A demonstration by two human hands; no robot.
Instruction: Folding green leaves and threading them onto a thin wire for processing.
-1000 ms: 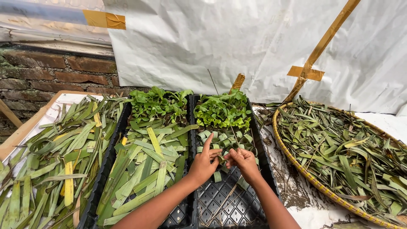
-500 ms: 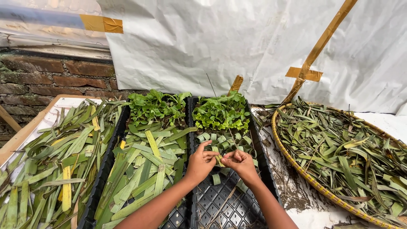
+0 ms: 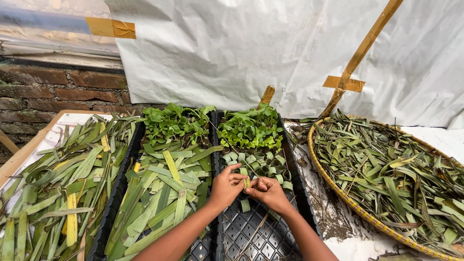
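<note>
Currently both hands pinch one leaf strip (image 3: 247, 183) over the black tray (image 3: 251, 237). Left grip (image 3: 226, 186) and right grip (image 3: 267, 192) are closed on it, fingertips touching.

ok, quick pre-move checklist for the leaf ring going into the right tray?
1. Left hand and right hand both on the small leaf strip: ok.
2. Strip fully rolled into a ring: cannot tell, fingers hide it.
3. Free cells in the black tray near the hands: ok.
4. Finished leaf rings standing in rows: ok.
5. Cut strips stocked in the left tray: ok.
</note>
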